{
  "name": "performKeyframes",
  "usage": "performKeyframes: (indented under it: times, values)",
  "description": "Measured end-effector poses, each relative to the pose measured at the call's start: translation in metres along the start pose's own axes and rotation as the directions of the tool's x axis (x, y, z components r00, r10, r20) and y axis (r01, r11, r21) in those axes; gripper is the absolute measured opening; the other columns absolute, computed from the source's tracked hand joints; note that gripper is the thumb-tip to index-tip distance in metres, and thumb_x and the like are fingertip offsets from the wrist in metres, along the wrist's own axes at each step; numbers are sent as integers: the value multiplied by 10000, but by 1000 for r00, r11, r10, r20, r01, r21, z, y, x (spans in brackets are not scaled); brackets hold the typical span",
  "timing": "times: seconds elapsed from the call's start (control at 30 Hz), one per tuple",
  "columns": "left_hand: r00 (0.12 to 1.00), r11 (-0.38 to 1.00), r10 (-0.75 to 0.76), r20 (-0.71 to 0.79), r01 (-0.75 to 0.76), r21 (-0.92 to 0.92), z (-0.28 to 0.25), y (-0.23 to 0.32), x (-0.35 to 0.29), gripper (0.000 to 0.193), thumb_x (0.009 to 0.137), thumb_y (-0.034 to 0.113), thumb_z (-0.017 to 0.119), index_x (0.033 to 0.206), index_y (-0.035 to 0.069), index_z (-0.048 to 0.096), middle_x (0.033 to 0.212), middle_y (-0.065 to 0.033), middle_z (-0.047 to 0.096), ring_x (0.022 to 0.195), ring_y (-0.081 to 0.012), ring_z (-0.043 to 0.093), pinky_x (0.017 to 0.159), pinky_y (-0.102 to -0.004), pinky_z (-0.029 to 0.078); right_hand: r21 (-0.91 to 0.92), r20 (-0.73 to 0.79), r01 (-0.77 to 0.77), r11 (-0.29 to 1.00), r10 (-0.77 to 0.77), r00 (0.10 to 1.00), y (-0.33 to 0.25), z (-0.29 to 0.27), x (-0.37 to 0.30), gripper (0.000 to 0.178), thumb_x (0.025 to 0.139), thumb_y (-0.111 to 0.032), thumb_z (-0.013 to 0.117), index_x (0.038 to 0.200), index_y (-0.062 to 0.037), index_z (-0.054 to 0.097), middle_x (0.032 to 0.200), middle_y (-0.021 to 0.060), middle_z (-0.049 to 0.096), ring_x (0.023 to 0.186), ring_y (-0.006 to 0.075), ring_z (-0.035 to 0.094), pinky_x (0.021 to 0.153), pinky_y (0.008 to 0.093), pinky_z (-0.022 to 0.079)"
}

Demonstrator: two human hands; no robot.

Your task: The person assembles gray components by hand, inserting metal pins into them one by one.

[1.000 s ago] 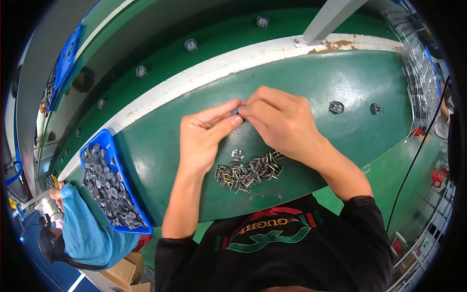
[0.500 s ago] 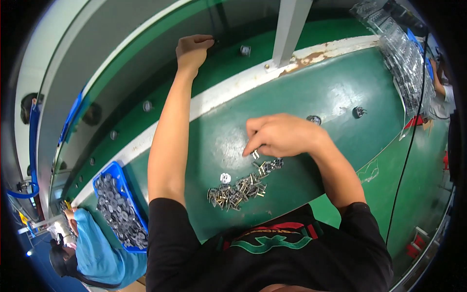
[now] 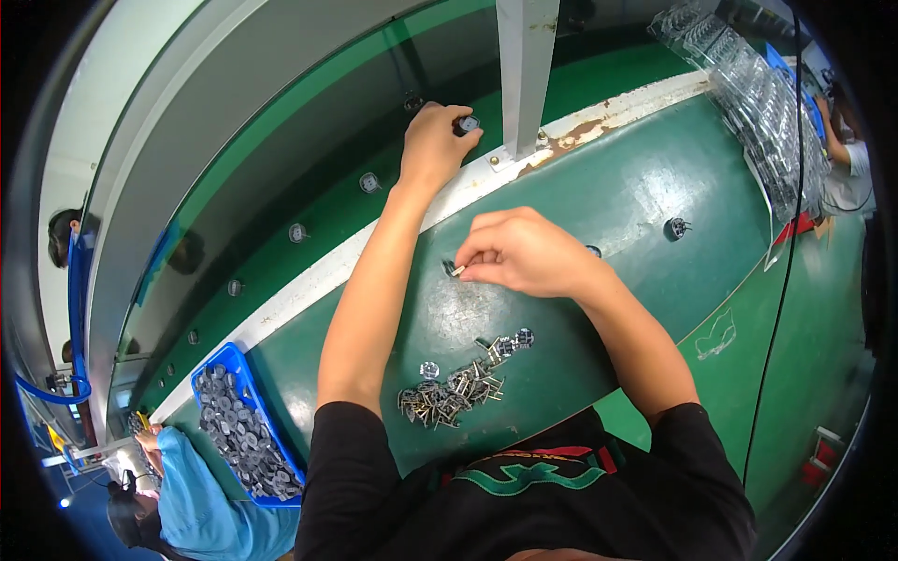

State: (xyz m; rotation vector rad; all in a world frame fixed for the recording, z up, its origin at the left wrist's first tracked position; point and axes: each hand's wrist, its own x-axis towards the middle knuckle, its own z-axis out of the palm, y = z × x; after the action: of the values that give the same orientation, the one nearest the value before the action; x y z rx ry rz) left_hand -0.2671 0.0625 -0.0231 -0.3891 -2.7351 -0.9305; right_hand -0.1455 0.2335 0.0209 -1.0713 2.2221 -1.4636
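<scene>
My left hand (image 3: 438,148) reaches over the dark green belt strip beyond the white rail. Its thumb and fingers close around a small round black part (image 3: 468,123) with a pale face. Just behind that hand lies another dark part (image 3: 412,101). Above the green tabletop, my right hand (image 3: 526,254) pinches a small piece with pale metal prongs (image 3: 456,270); its dark side is partly hidden by the fingers. Closer to me is a heap of black parts with metal prongs (image 3: 451,393), with a round clear-faced part (image 3: 428,370) beside it.
A blue bin (image 3: 292,460) of round grey parts stands at the left, near a person in blue (image 3: 201,496). Single round parts (image 3: 297,233) sit spaced along the strip. A metal post (image 3: 526,84) rises from the rail. Clear plastic trays (image 3: 762,103) are stacked far right, near a pronged part (image 3: 676,228).
My left hand has moved right along the strip, from one dark part to the round part now in its fingers. My right hand has moved farther from the heap with its pronged piece.
</scene>
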Motion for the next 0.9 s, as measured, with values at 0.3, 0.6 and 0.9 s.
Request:
performKeyframes:
  times: [0.3, 0.6, 0.9]
  values:
    - [986, 630, -144, 80, 153, -761, -66, 36, -132, 539, 783, -119, 692, 1303, -33, 579, 1201, -151, 660, 1005, -161, 640, 847, -273, 538, -180, -395, 207, 962, -263, 880, -9, -11, -4, 120, 790, -8, 750, 906, -14, 722, 759, 75, 603, 657, 211, 595, 614, 317, 493]
    - [962, 508, -240, 133, 241, -827, -79, 37, -198, 535, 787, -149, 699, 1297, -43, 578, 1222, -160, 657, 1021, -150, 627, 827, -257, 531, -66, -277, 100, 993, -115, 954, -20, 23, -6, 140, 792, 13, 738, 926, -9, 705, 773, 81, 614, 649, 208, 632, 583, 304, 500]
    - [952, 532, -296, 75, 230, -815, -71, 57, -200, 499, 785, -163, 702, 1258, -34, 608, 1188, -134, 670, 1001, -155, 660, 883, -281, 571, -358, -272, 219, 907, -326, 905, -18, 38, -4, 203, 731, 33, 721, 924, -18, 678, 816, 72, 578, 699, 246, 613, 596, 347, 512]
